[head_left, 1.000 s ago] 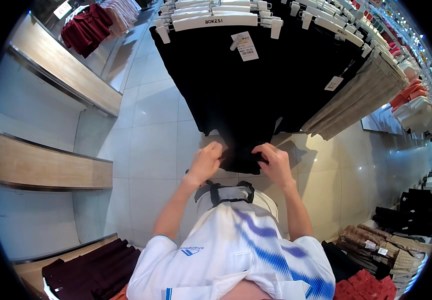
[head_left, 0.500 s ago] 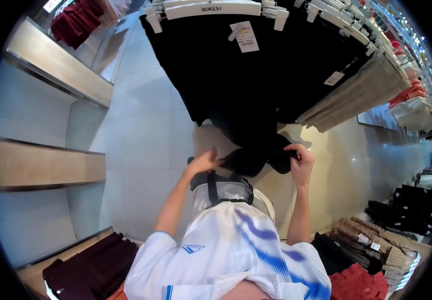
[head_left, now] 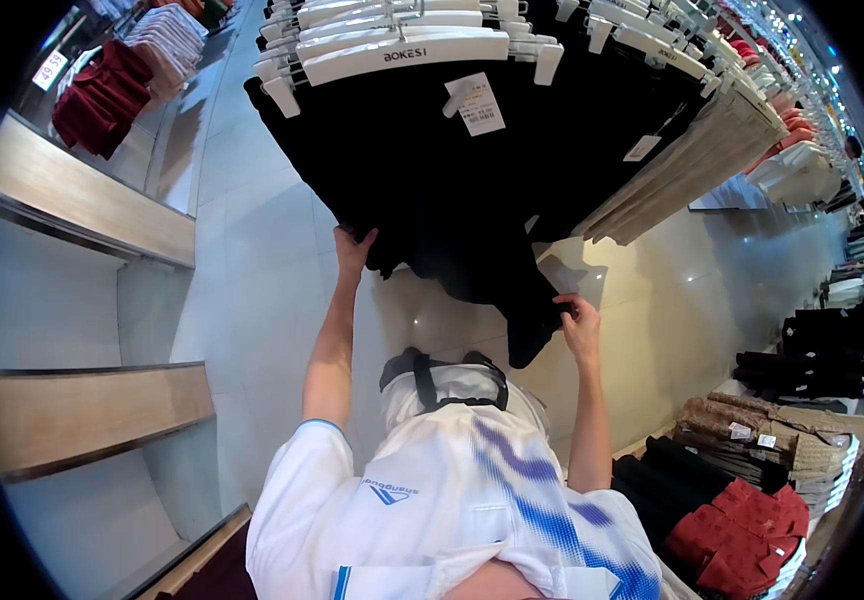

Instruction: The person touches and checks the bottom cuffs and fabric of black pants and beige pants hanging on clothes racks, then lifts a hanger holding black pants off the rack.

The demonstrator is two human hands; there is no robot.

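Observation:
Black trousers (head_left: 392, 160) hang in front of me from a white clip hanger (head_left: 407, 55) marked BOKESI, with a paper price tag (head_left: 476, 104) near the waist. My left hand (head_left: 354, 248) is closed on the lower left edge of the black cloth, partly behind it. Lower and to the right, my right hand (head_left: 579, 325) pinches the side of a trouser leg, drawing it out toward me. The folds are so dark that I cannot tell where one leg ends.
More hangers (head_left: 642, 40) carry black garments and beige trousers (head_left: 677, 175) at the right. Wooden shelves (head_left: 102, 415) stand at the left. Folded brown clothes (head_left: 742, 425) and a red garment (head_left: 742, 535) lie low at the right. Tiled floor (head_left: 262, 260) runs beneath.
My left hand has moved up and left from the lower cloth to the trousers' left edge. My right hand still holds the cloth, slightly lower and further left. The view has shifted.

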